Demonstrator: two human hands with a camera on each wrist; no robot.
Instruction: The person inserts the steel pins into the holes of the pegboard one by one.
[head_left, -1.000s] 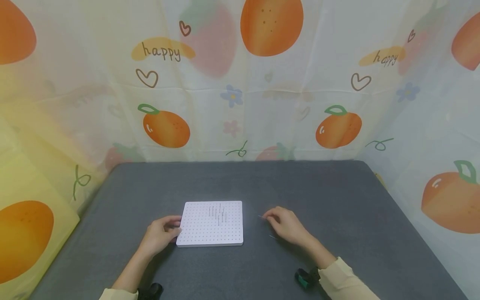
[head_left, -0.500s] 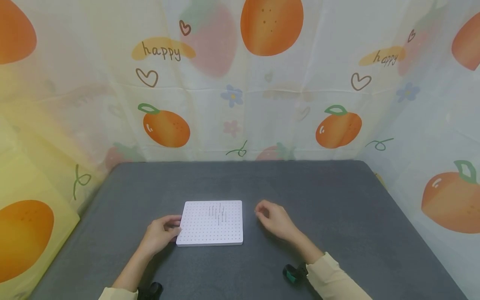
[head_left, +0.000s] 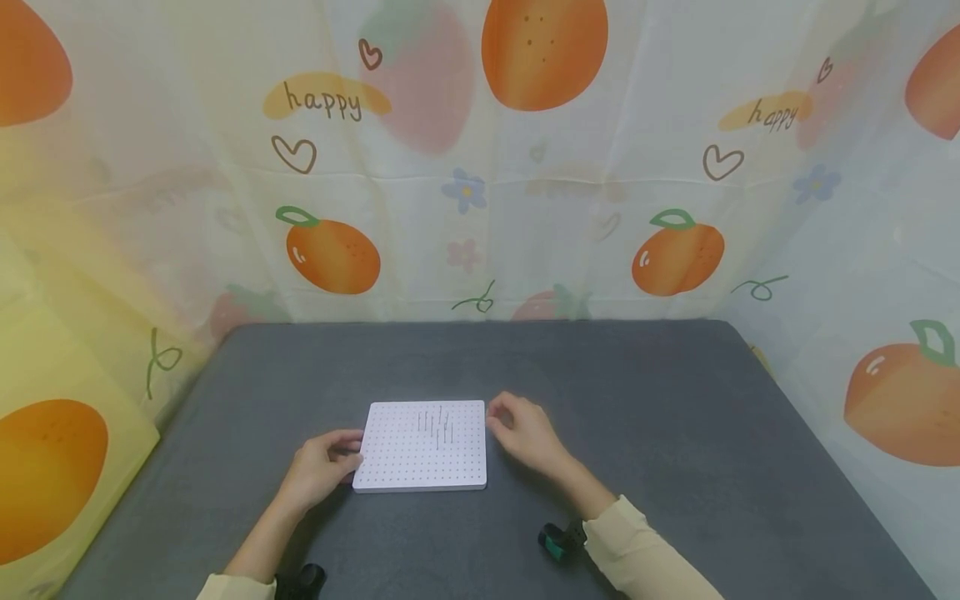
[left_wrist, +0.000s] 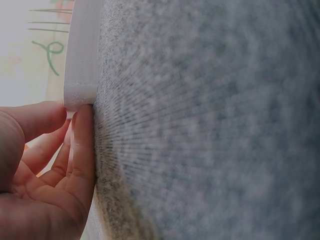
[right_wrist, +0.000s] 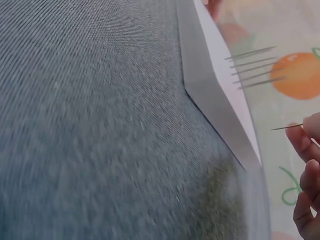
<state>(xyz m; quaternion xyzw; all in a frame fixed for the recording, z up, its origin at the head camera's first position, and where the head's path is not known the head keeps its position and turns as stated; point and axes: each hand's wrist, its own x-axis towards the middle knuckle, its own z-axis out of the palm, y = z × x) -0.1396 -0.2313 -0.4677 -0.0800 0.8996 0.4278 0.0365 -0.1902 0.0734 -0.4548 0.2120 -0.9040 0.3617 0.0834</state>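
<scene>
A white board (head_left: 390, 467) dotted with rows of small holes lies on the table, several thin needles (head_left: 437, 429) standing upright towards its back. My left hand (head_left: 318, 473) holds the board's left side. In the left wrist view its thumb meets the upper edge and its fingers press the side, low by the table. My right hand (head_left: 528, 433) is in the air at the board's right edge. Between thumb and forefinger it pinches one thin needle (right_wrist: 287, 127), whose tip points towards the board in the right wrist view; the other fingers are bent.
The dark grey table (head_left: 637, 375) reaches back to a fruit-printed cloth (head_left: 525, 242) hung behind and at both sides. A black wrist camera (head_left: 558, 540) hangs under the right sleeve, and another black device (head_left: 302, 582) sits at the left wrist.
My right hand has moved left and a little farther back, from open table to the board's right edge, with the needle. Left hand and board have stayed put.
</scene>
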